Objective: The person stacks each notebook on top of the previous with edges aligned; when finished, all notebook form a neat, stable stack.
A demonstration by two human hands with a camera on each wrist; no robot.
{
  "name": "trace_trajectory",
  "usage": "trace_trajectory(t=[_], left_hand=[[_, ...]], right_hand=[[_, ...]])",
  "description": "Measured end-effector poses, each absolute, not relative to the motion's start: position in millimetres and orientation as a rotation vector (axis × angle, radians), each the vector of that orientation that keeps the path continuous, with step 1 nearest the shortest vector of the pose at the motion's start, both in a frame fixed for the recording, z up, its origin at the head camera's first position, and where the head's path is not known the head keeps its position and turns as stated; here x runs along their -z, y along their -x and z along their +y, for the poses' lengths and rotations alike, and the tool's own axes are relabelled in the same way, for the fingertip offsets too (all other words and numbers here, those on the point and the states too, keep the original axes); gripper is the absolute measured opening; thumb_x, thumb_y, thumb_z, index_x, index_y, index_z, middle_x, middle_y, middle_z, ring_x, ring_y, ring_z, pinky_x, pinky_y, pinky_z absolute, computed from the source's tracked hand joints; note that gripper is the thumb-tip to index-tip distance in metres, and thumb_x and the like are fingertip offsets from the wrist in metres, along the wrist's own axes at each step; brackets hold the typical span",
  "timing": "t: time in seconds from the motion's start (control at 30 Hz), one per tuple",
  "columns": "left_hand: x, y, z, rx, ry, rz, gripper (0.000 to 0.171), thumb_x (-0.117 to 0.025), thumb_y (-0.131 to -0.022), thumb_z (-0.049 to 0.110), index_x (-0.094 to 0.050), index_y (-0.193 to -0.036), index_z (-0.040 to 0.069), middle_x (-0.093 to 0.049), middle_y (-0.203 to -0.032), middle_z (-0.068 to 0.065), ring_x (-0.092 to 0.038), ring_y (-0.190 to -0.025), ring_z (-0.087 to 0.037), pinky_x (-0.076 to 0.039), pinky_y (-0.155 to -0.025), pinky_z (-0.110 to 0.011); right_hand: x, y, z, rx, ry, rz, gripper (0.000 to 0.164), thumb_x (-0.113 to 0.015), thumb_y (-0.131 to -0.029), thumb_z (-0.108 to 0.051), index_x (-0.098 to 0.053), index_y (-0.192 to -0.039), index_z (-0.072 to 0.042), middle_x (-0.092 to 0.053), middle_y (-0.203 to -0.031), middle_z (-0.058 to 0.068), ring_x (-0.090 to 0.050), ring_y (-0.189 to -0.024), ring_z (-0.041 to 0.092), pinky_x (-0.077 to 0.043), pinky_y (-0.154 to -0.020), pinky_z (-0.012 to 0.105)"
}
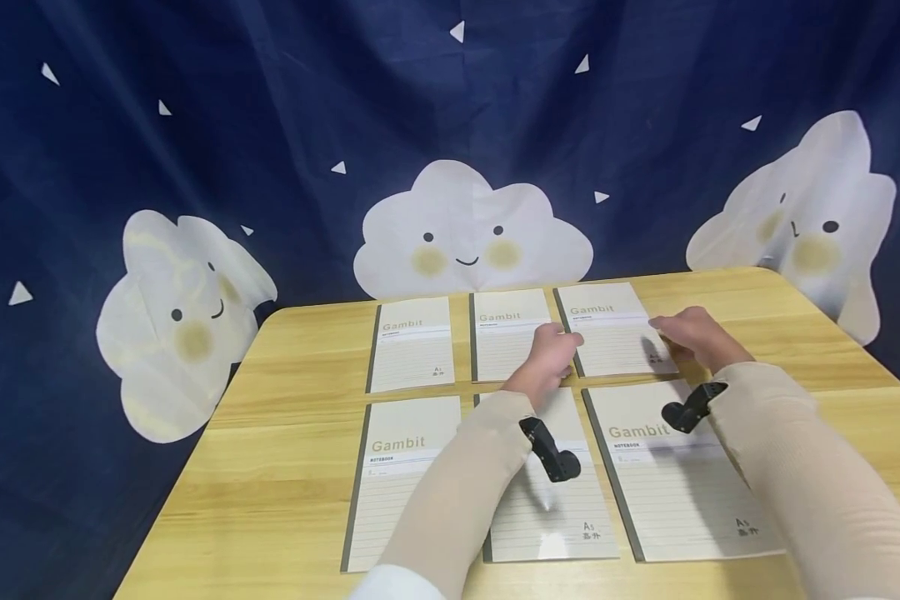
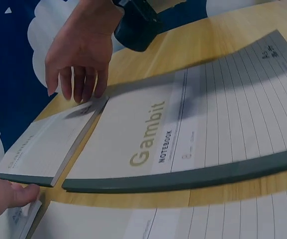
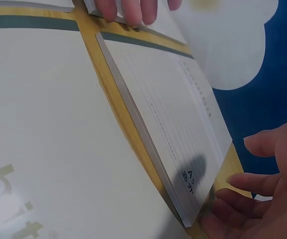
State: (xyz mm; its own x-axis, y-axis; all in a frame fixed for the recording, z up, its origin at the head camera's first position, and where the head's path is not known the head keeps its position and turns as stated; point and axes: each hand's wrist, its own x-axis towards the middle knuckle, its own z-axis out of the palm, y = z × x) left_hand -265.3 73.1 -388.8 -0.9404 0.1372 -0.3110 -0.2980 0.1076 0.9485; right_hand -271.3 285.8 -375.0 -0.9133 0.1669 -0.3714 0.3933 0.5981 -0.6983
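Paper notebooks with grey spines lie flat in two rows of three. The back right notebook (image 1: 607,333) lies between my two hands. My left hand (image 1: 549,358) is at its spine side, over the right edge of the back middle notebook (image 1: 506,312). At the opposite edge, my right hand (image 1: 696,335) has its fingers loosely bent and its fingertips by the cover. In the right wrist view the right thumb stands apart from the notebook (image 3: 168,119). Neither hand grips anything visibly; whether the fingertips touch the notebook is hard to tell.
In front lie the front left notebook (image 1: 401,492), front middle notebook (image 1: 562,517) and front right notebook (image 1: 690,492), partly under my forearms. The back left notebook (image 1: 412,346) is beside them on the wooden table (image 1: 270,458). A dark blue cloud-patterned curtain (image 1: 307,83) hangs behind.
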Motion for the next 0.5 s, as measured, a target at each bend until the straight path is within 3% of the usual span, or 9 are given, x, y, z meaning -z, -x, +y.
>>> trace_trajectory(t=[0.17, 0.3, 0.5], left_hand=[[389, 266, 82, -1.851, 0.206, 2.115, 0.048, -0.056, -0.088, 0.009, -0.044, -0.132, -0.006, -0.052, -0.118, -0.010, -0.054, -0.095, -0.023, -0.049, -0.084, -0.039], [388, 267, 87, -1.799, 0.261, 2.162, 0.036, -0.059, -0.085, 0.010, -0.052, -0.117, -0.004, -0.052, -0.094, -0.005, -0.053, -0.082, -0.019, -0.050, -0.079, -0.036], [383, 267, 92, -1.749, 0.323, 2.180, 0.046, -0.061, -0.084, 0.012, -0.046, -0.125, -0.001, -0.053, -0.104, -0.009, -0.054, -0.093, -0.023, -0.048, -0.086, -0.037]], right_hand=[[377, 273, 286, 1.194, -0.510, 2.520, 0.043, -0.046, -0.091, -0.031, -0.048, -0.110, 0.007, -0.044, -0.096, 0.012, -0.048, -0.080, 0.021, -0.044, -0.066, 0.028], [379, 275, 287, 1.180, -0.484, 2.502, 0.043, -0.048, -0.091, -0.030, -0.046, -0.110, 0.008, -0.046, -0.091, 0.011, -0.049, -0.077, 0.019, -0.045, -0.066, 0.029], [377, 276, 285, 1.141, -0.519, 2.502, 0.039, -0.048, -0.091, -0.028, -0.046, -0.108, 0.007, -0.045, -0.082, 0.008, -0.047, -0.071, 0.019, -0.045, -0.064, 0.030]])
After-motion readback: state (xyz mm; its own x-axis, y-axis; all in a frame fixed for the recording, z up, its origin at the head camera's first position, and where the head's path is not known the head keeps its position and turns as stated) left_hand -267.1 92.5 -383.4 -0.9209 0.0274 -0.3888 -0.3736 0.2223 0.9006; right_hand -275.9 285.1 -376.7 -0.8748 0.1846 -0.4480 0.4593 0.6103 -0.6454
